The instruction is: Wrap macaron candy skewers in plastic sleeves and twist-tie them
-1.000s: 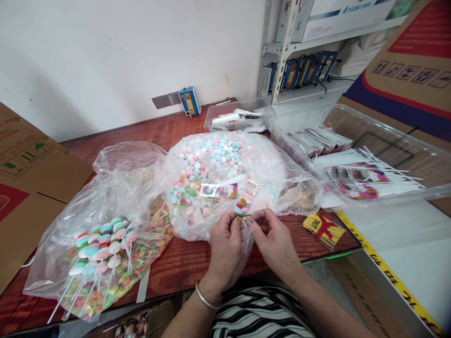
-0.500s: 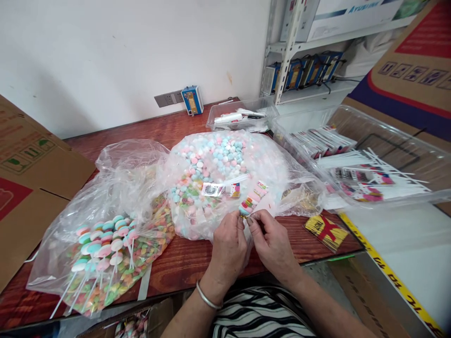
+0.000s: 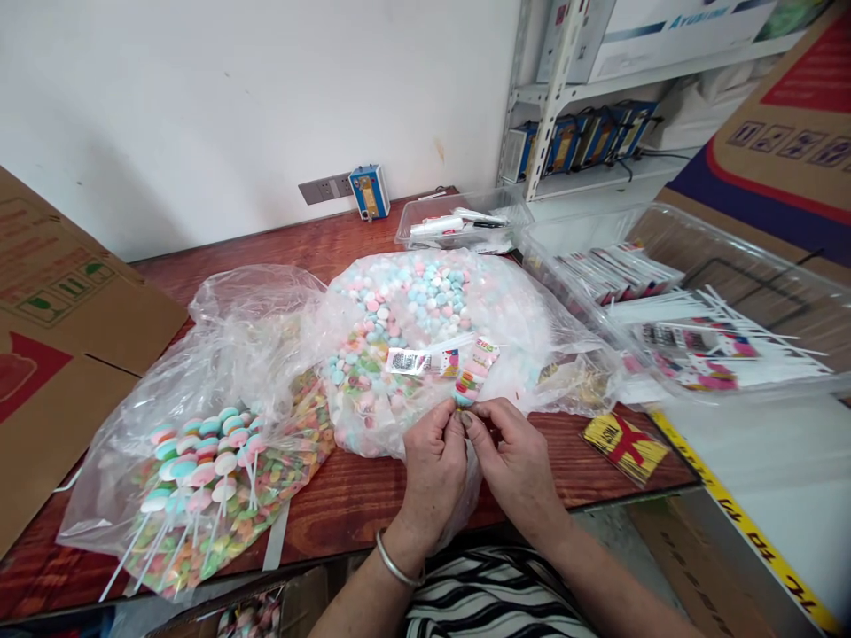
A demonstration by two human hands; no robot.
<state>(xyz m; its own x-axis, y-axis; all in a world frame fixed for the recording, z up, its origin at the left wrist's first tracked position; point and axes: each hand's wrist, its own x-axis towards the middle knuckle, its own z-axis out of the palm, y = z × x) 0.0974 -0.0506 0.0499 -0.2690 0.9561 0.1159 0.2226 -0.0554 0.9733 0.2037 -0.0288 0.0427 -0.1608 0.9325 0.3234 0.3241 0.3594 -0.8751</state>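
Observation:
My left hand (image 3: 433,461) and my right hand (image 3: 517,454) meet at the front of the big bag, thumbs and fingers pinched together. Between them is the gathered lower end of a small printed wrapper with a candy lollipop (image 3: 471,383) inside. A speck of gold, perhaps a twist tie, shows at the fingertips, mostly hidden by them. Behind lies a clear bag of pastel candies (image 3: 432,297), with another printed wrapper (image 3: 416,361) flat on it. Left of my hands, several stacked-candy lollipops on white sticks (image 3: 203,461) rest on a bag of gummy rings (image 3: 272,496).
A yellow packet with a red cross (image 3: 626,446) lies near the table's right edge. Clear trays hold white sticks and wrappers (image 3: 724,346) and white tubes (image 3: 439,226). Cardboard boxes (image 3: 73,328) flank the table. A blue device (image 3: 370,192) stands by the wall.
The view has shifted slightly, so things sit a little lower and farther right. Both hands stay pinched at the wrapper's neck, and the wrapper leans a little differently. Less gold shows between the fingers.

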